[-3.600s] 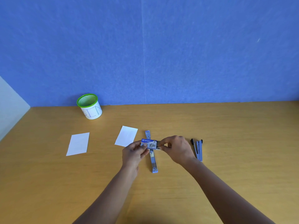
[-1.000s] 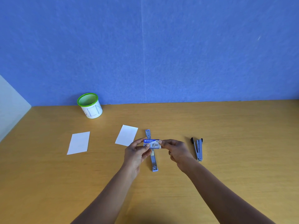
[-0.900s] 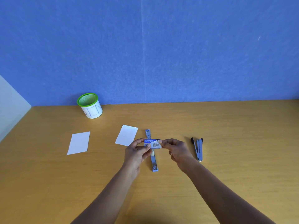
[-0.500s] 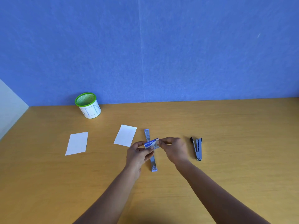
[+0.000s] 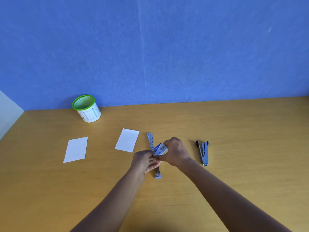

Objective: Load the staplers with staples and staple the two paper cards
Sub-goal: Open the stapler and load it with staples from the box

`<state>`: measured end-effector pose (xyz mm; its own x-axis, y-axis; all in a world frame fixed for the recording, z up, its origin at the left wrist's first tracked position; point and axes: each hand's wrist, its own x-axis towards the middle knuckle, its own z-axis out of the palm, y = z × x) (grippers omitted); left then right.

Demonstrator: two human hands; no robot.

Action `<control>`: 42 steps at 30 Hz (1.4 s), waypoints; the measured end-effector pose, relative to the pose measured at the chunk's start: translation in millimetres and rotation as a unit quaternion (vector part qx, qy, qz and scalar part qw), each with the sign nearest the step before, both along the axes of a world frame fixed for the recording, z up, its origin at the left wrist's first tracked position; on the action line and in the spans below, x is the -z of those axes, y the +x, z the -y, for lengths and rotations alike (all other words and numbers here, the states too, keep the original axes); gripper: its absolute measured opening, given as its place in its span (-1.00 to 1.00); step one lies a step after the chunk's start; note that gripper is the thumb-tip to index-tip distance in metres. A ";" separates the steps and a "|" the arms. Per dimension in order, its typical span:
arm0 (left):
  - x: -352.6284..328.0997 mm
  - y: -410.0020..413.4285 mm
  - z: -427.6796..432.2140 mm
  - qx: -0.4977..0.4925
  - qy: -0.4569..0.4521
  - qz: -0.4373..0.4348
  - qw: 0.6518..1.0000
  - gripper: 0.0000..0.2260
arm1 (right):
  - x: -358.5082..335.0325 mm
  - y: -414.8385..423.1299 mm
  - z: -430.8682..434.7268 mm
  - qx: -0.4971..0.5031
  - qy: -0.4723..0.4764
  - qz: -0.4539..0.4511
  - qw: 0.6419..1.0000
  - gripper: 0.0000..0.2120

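A small blue-and-white staple box (image 5: 160,148) is held above the table between both hands. My left hand (image 5: 145,160) pinches its near left end and my right hand (image 5: 175,152) grips its right side. Under the hands a blue stapler (image 5: 151,141) lies folded out flat and long, partly hidden. A second blue stapler (image 5: 204,152) with black ends lies to the right, its jaws slightly apart. Two white paper cards lie to the left: one (image 5: 127,140) next to the flat stapler, the other (image 5: 76,149) further left.
A white cup with a green mesh rim (image 5: 87,109) stands at the back left by the blue wall. The wooden table (image 5: 250,131) stretches wide to the right and toward me. A pale panel (image 5: 8,114) closes the far left edge.
The staple box has tilted, its right end now raised. My right hand has closed in over that end and both hands sit closer together. The staplers and cards have not moved.
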<state>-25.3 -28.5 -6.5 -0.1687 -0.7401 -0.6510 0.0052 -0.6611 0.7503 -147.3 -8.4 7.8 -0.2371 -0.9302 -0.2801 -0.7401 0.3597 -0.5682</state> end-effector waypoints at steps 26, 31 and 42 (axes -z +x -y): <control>33.4 0.3 41.7 -0.020 -0.039 0.153 0.987 -0.89 | 37.5 -96.6 68.8 0.080 0.041 -0.095 0.991 -0.84; 34.4 0.4 41.1 -0.021 -0.037 0.153 0.987 -0.90 | 39.0 -89.3 66.6 0.081 -0.002 -0.127 0.989 -0.84; 33.8 0.7 36.7 -0.053 -0.016 0.140 0.989 -0.90 | 45.3 -23.6 52.5 0.016 0.005 -0.037 0.999 -0.73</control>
<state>-24.6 -65.2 -40.3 0.0952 -0.7643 -0.6378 -0.1382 -0.6446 0.7519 -170.9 -60.9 -37.5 -0.2870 -0.9189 -0.2707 -0.7683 0.3896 -0.5079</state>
